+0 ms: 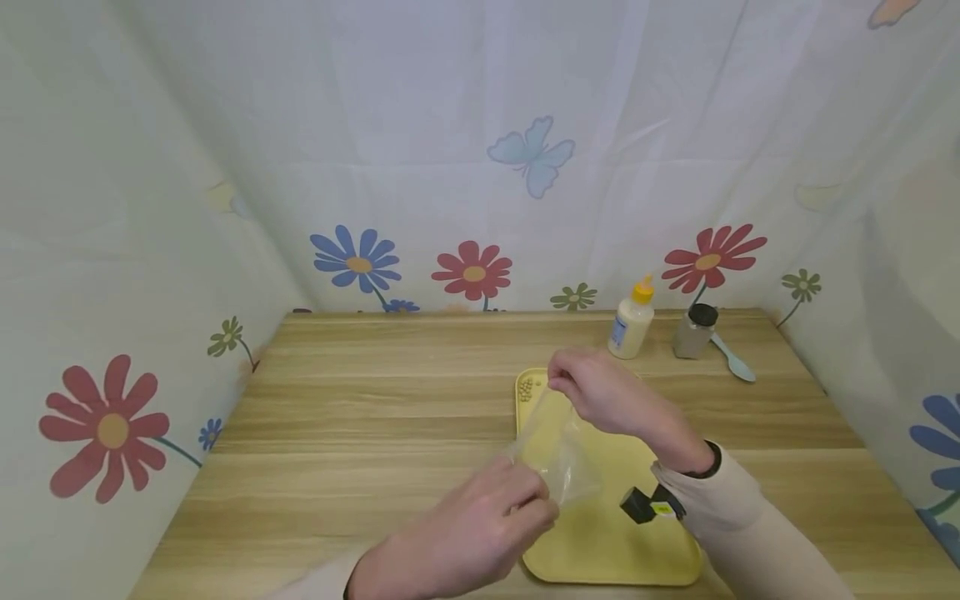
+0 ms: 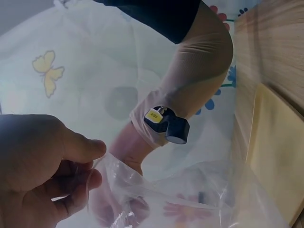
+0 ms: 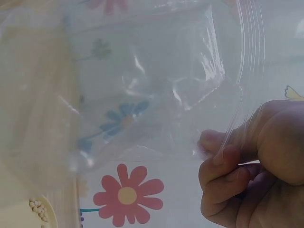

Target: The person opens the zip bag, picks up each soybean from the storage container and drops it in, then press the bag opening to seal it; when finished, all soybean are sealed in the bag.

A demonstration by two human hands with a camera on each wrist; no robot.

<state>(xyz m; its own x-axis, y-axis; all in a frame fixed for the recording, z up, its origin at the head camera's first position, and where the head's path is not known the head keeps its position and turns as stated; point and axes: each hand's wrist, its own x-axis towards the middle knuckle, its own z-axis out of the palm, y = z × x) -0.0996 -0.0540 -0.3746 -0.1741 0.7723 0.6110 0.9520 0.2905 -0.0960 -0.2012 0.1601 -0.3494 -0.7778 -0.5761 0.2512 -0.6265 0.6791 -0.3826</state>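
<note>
At the far left, a white fabric screen printed with flowers runs alongside the table and on behind it; a large red flower shows near the wood-grain table; next comes the left hand, reaching in from a pale sleeve, its thumb and fingers pinching one edge of a transparent plastic zip bag; the bag hangs between the two hands, seen over the left part of a yellow tray, with creases and bright glints across its film; in the tray's far left corner lies a small cluster of pale beans, with one more just beside it; the right hand is farther from the wearer than the left, its thumb and fingers gripping the bag close to the ridged zip lines, as the right wrist view shows; behind the tray, a squeeze bottle with a yellow nozzle cap and a blue label stands upright; a small black camera sits on the right wrist; near the bottle stands a transparent jar with a black lid; just beside it, at the right, lies a pale blue spoon, its bowl towards the wearer.
</note>
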